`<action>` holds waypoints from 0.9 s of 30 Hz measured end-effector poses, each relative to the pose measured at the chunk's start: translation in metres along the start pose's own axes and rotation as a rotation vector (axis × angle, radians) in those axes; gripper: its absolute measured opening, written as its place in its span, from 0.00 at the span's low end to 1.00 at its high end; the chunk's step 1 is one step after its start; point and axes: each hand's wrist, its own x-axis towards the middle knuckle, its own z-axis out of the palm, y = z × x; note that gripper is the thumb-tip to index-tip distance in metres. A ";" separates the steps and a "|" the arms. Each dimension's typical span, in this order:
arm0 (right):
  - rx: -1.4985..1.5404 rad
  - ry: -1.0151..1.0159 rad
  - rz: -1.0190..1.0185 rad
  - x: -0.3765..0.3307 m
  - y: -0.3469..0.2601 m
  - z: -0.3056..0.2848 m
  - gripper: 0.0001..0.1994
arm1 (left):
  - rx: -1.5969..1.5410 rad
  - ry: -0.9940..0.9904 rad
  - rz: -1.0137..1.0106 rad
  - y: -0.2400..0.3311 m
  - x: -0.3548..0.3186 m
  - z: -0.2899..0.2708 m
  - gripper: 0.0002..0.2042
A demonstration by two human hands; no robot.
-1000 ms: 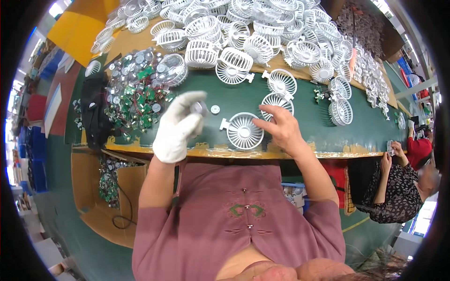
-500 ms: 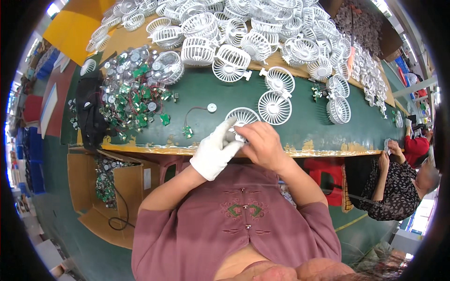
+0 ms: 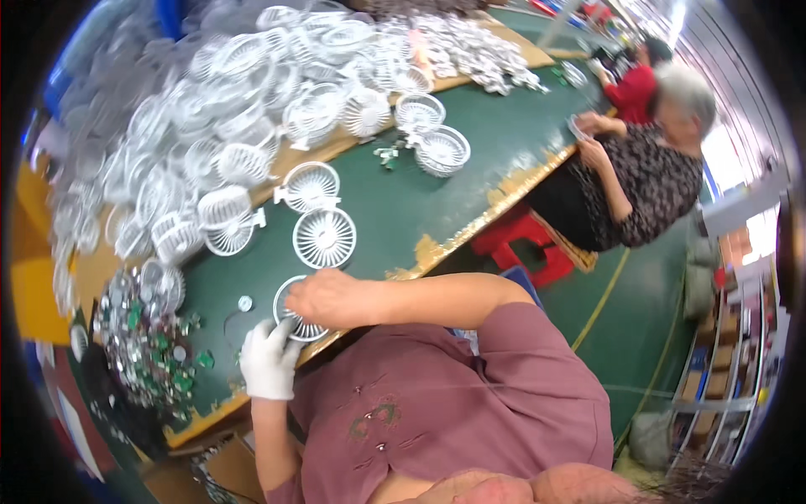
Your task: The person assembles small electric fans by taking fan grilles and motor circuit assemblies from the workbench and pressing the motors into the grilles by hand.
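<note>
A white round fan cage (image 3: 312, 331) lies at the table's front edge under my hands, partly covered by them. My right hand (image 3: 323, 298), bare, is over it with fingers curled down into the cage; what its fingertips hold is hidden. My left hand (image 3: 269, 363), in a white glove, is at the cage's near left side, its fingers and thumb closed about the rim, slightly blurred. Just beyond lies another white fan cage (image 3: 324, 238), joined to a second cage half (image 3: 311, 186). A small round motor (image 3: 245, 303) with a thin wire rests left of the cage.
A big heap of white fan cages (image 3: 210, 151) fills the far left. Green circuit boards and motors (image 3: 147, 336) are piled at left, near a cardboard box (image 3: 231, 470). To the right, a person in dark patterned clothing (image 3: 646, 181) works beside a red stool (image 3: 525, 248).
The view has swung to the right and tilted. My hands have moved apart; the right now reaches over into the cage, while the left stays by its near left side.
</note>
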 end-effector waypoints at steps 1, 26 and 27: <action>0.026 0.075 -0.005 -0.005 -0.001 0.000 0.10 | 0.013 -0.024 0.026 0.001 0.003 -0.004 0.13; 0.038 0.201 -0.021 -0.052 0.005 -0.011 0.27 | -0.008 -0.017 0.154 0.003 0.010 0.009 0.13; 0.004 0.218 -0.027 -0.056 0.002 -0.010 0.28 | -0.021 -0.008 0.155 0.004 0.010 0.008 0.13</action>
